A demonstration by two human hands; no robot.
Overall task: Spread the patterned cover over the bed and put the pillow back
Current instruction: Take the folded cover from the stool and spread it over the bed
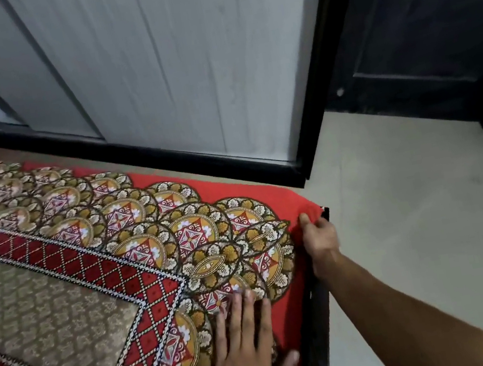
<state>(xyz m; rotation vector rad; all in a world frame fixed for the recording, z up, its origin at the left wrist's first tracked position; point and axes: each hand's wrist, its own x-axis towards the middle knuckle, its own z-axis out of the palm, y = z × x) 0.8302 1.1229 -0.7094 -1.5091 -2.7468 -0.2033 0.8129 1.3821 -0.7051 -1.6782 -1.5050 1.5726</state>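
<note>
Currently patterned cover (94,273) is laid over bed (316,314), corner at far rail. Red edge is pinched by right hand (320,241); left hand (247,352) is pressed flat, fingers wide. Fabric judged thin, soft, prob. slippery; best gripped at hem/corner. Pillow not seen.

Your right hand's (321,241) fingertips vanish behind the cover's (156,256) corner at three o'clock; the cover runs off the frame at nine o'clock.

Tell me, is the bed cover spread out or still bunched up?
Spread out: the cover lies flat to the corner, left hand pressing it, right hand gripping its edge.
</note>
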